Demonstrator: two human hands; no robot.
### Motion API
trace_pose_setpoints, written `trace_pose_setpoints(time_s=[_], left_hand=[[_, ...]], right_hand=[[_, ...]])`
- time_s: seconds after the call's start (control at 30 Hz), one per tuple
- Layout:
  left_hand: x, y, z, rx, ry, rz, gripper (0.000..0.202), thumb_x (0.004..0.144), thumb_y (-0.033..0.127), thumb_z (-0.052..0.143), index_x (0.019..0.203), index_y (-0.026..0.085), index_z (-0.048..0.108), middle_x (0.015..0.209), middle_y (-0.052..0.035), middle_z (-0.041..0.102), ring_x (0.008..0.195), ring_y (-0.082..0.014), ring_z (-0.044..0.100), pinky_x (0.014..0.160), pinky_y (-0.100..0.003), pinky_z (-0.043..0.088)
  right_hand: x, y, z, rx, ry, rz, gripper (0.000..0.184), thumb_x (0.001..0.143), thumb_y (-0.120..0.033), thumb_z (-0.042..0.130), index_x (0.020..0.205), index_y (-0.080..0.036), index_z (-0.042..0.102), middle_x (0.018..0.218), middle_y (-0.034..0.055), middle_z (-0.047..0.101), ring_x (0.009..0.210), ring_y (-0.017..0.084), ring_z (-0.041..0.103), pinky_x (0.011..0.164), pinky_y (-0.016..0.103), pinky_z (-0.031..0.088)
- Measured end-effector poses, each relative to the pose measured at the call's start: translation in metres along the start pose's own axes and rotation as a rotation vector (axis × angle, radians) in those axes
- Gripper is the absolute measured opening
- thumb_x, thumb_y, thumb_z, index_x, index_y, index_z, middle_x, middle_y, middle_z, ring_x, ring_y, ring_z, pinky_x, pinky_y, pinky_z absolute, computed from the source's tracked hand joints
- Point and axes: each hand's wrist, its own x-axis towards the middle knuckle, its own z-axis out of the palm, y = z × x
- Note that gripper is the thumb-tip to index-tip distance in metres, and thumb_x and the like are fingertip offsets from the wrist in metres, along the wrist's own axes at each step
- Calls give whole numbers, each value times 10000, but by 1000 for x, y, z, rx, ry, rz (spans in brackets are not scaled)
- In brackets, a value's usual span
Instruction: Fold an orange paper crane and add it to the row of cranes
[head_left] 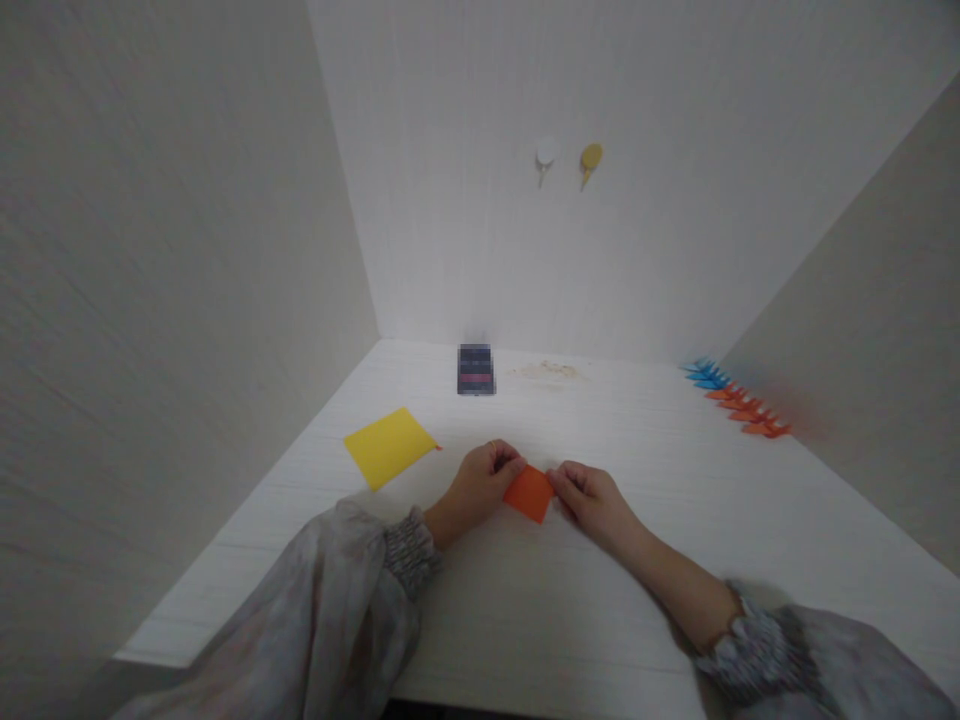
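A small folded piece of orange paper [531, 493] is held just above or on the white table, between my two hands. My left hand [480, 483] pinches its upper left edge, thumb on top and fingers curled. At its right corner, my right hand [589, 492] grips the paper between thumb and bent forefinger. The paper looks flat and four-sided, with one corner pointing toward me. To the left of my left hand lies a stack or sheet of yellow paper [391, 447], with a tiny red-orange bit poking out at its right corner.
A phone-like dark device [476, 370] lies near the back wall, its screen blurred. Along the right wall stands a row of folded blue paper cranes [706, 375] and orange paper cranes [750, 410]. Two hooks, white [545, 155] and yellow [591, 158], are on the back wall. Walls enclose the table on three sides.
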Motion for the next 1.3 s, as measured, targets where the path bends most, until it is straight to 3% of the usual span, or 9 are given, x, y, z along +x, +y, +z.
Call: trace_pose_setpoints(time_s=[0.1, 0.2, 0.37, 0.83, 1.03, 1.3], left_hand=[[5, -7, -4, 47, 69, 12, 161, 740, 289, 478, 704, 140, 525, 624, 8, 515, 579, -99, 458, 539, -216, 368], [7, -10, -6, 64, 92, 3, 178, 741, 306, 475, 706, 140, 527, 623, 7, 517, 581, -103, 463, 535, -218, 368], [2, -2, 1, 47, -4, 8, 168, 733, 297, 478, 704, 139, 527, 613, 11, 519, 560, -96, 453, 518, -213, 353], [-3, 1, 5, -29, -219, -16, 200, 690, 319, 528, 715, 126, 569, 582, 20, 500, 517, -75, 409, 476, -195, 300], [-1, 5, 2, -238, -188, -128, 178, 635, 298, 577, 658, 123, 557, 526, 44, 461, 457, -52, 359, 456, -195, 274], [0, 11, -6, -259, -92, -143, 162, 614, 275, 595, 635, 117, 567, 527, 40, 479, 468, -53, 369, 465, -195, 273]], right_hand=[[3, 6, -4, 53, -39, 32, 331, 764, -460, 431, 572, -192, 455, 408, -51, 413, 367, 86, 332, 380, 215, 244], [6, 8, -9, 87, 32, -8, 325, 786, -447, 414, 604, -184, 472, 476, -32, 461, 434, 97, 397, 427, 219, 297], [5, 3, -5, 48, -40, -139, 238, 789, -388, 461, 740, -175, 554, 648, 0, 537, 605, 126, 479, 552, 234, 370], [1, 1, 2, 69, -104, -137, 174, 747, -293, 471, 629, -171, 506, 560, -22, 466, 520, 103, 402, 489, 227, 307], [2, 0, -2, 106, -124, -132, 171, 740, -289, 463, 623, -170, 501, 556, -31, 445, 517, 96, 378, 487, 220, 293], [3, 5, -11, 148, -80, -85, 158, 720, -271, 473, 607, -164, 501, 515, -50, 401, 486, 80, 337, 466, 212, 253]])
